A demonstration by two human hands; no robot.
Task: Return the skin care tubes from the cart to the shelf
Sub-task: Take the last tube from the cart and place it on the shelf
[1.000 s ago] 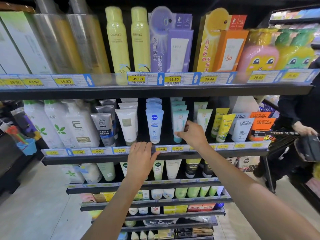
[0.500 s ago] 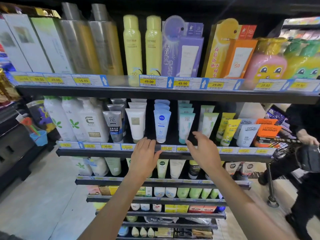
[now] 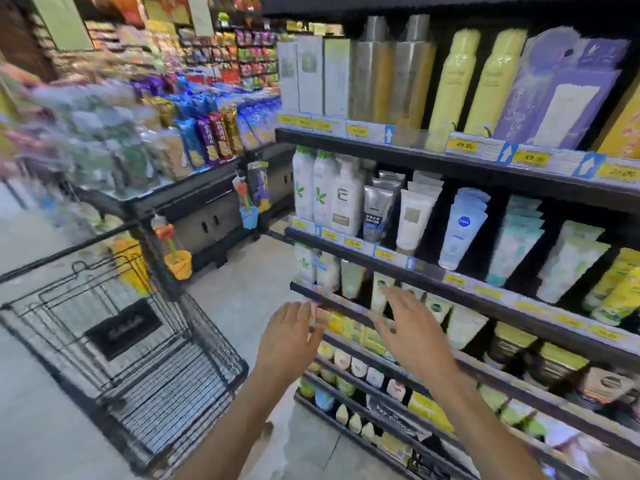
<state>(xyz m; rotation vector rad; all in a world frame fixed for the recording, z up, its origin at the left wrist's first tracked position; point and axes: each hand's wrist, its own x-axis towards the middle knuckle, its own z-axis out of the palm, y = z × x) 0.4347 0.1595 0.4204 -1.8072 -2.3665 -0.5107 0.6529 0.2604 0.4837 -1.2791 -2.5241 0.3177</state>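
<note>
Facing shelf (image 3: 433, 282) with tubes (image 3: 460, 230) standing cap-down | cart (image 3: 114, 341) at left, contents blurred, no tubes discernible | left hand (image 3: 289, 341), right hand (image 3: 412, 330): fingers spread, holding nothing | tubes likely light, soft, slick; grip mid-body, near cap.

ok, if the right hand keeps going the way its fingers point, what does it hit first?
Probably the pale green tubes on the third shelf down, just past the fingertips of the right hand. The hand is open and empty. Motion blur leaves the gap unclear.
</note>
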